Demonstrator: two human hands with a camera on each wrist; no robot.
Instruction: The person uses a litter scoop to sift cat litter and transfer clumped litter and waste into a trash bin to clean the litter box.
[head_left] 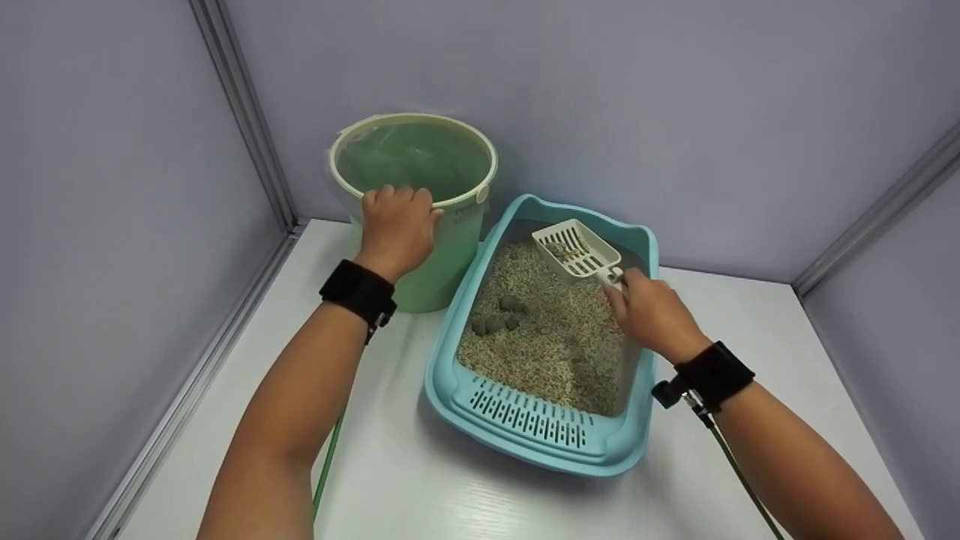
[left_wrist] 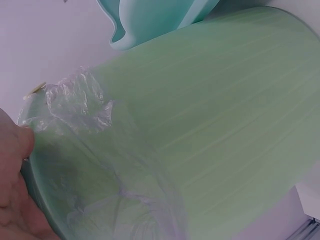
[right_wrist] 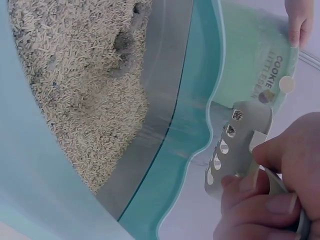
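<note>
My left hand grips the near rim of a pale green bucket lined with a clear plastic bag; its fingers curl over the edge. My right hand holds the handle of a cream slotted scoop, raised over the far end of a teal litter box. A little litter lies in the scoop. The box holds pale litter with several grey clumps near its middle. In the right wrist view the scoop shows its slotted underside beside the box rim.
Bucket and box stand side by side on a white table enclosed by grey-lilac walls. A green cable runs under my left forearm. Black wrist straps sit on both wrists.
</note>
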